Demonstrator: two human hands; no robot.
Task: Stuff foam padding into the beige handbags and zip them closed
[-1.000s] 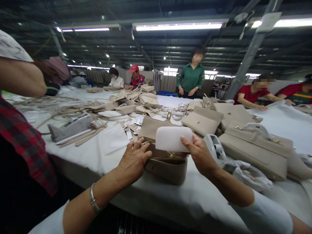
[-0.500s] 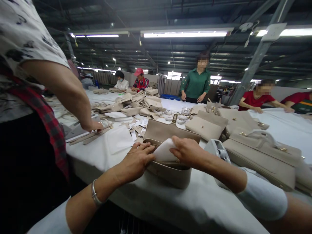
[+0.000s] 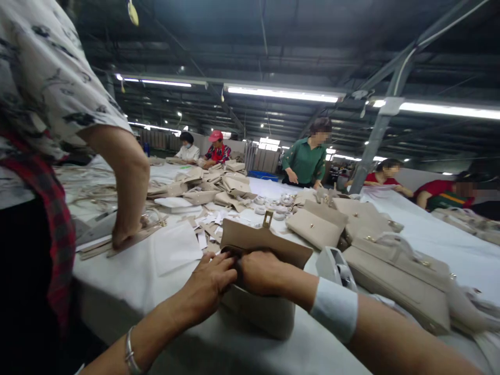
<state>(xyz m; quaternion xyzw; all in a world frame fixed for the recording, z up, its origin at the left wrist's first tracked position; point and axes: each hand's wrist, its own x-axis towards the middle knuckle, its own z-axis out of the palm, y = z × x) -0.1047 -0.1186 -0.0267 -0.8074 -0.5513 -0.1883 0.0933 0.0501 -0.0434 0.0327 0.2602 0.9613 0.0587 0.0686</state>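
A beige handbag (image 3: 261, 315) stands on the white-covered table in front of me. Its flap (image 3: 255, 240) is raised, with a gold clasp plate (image 3: 267, 219) at the top. My left hand (image 3: 207, 286) holds the left side of the bag's opening, fingers over the rim. Deep in the opening is my right hand (image 3: 260, 273); its fingers are hidden inside, and I cannot see what they hold. The white soft sheet seen before is out of sight. Just left of the bag lies a flat white sheet (image 3: 175, 247).
A grey-white tape dispenser (image 3: 334, 268) stands right of the bag, beside several finished-looking handbags (image 3: 402, 278). Behind are scraps (image 3: 209, 232) and a heap of beige bag pieces (image 3: 219, 187). At left, a co-worker's arm (image 3: 125, 172) reaches to beige straps (image 3: 96, 249). Other people stand farther back.
My right hand has gone down into the bag, and the white soft sheet it held is no longer visible. My left hand stays at the rim. The view has shifted.
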